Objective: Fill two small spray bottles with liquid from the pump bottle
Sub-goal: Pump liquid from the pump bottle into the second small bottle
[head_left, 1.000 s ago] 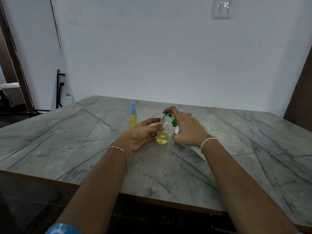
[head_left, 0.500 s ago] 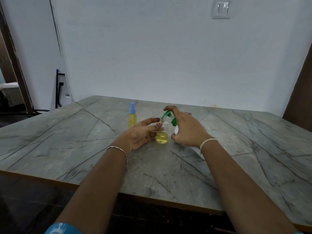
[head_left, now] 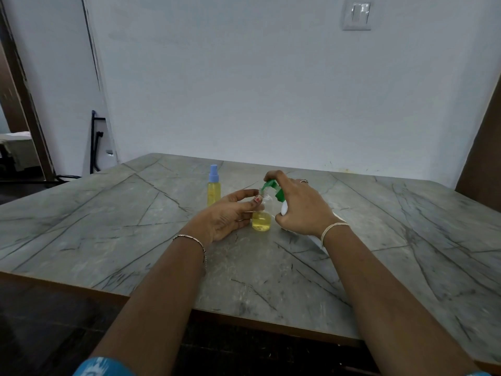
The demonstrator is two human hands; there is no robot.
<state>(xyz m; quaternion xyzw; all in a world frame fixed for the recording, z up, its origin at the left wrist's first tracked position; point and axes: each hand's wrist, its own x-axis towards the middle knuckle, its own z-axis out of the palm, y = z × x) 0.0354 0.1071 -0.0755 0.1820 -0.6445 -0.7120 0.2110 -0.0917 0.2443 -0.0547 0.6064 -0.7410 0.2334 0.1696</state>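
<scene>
An uncapped clear spray bottle (head_left: 262, 219), roughly half full of yellow liquid, stands on the grey table (head_left: 135, 226). My left hand (head_left: 230, 215) holds it upright by its upper part between thumb and fingers. My right hand (head_left: 301, 204) grips the white pump bottle (head_left: 283, 208), mostly hidden under the palm, with a finger on its green pump head (head_left: 272, 185). The green spout sits over the open neck of the clear bottle. A second spray bottle (head_left: 214, 188), with yellow liquid and a blue cap, stands behind and to the left.
The marble-patterned table has a brown front edge (head_left: 244, 318). A white wall (head_left: 271, 90) with a switch plate (head_left: 356, 13) stands behind it. A dark metal frame (head_left: 95, 142) leans in the left corner.
Hands and bottles have hardly moved. The view has shifted a little.
</scene>
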